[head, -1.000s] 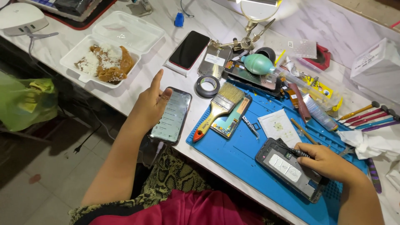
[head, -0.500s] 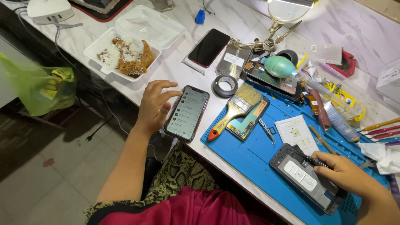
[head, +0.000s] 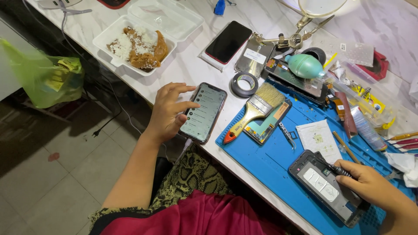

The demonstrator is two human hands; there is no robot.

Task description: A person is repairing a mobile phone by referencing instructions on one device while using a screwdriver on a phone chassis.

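The left hand (head: 167, 114) rests at the desk (head: 187, 65) edge, fingers spread, with the thumb touching the lit screen of a smartphone (head: 203, 112) that lies flat near the edge. A cable leaves the phone's lower end and hangs off the desk.

The right hand (head: 370, 187) holds a dark screwdriver (head: 333, 167), fingers pinching its handle, the tip on an opened phone (head: 328, 187) that lies back-up on the blue work mat (head: 278, 159). A paintbrush (head: 254, 111) lies across a loose display panel (head: 267, 122) just beside the smartphone. An open food box (head: 139, 41) stands well apart at the far left.

Risk assessment: attention appears divided between both hands. The screwdriver tip could slip across the exposed interior if the right hand shifts unwatched. The smartphone sits near the edge; a tug on the hanging cable could drag it off. Food residue on fingers could contaminate open parts.
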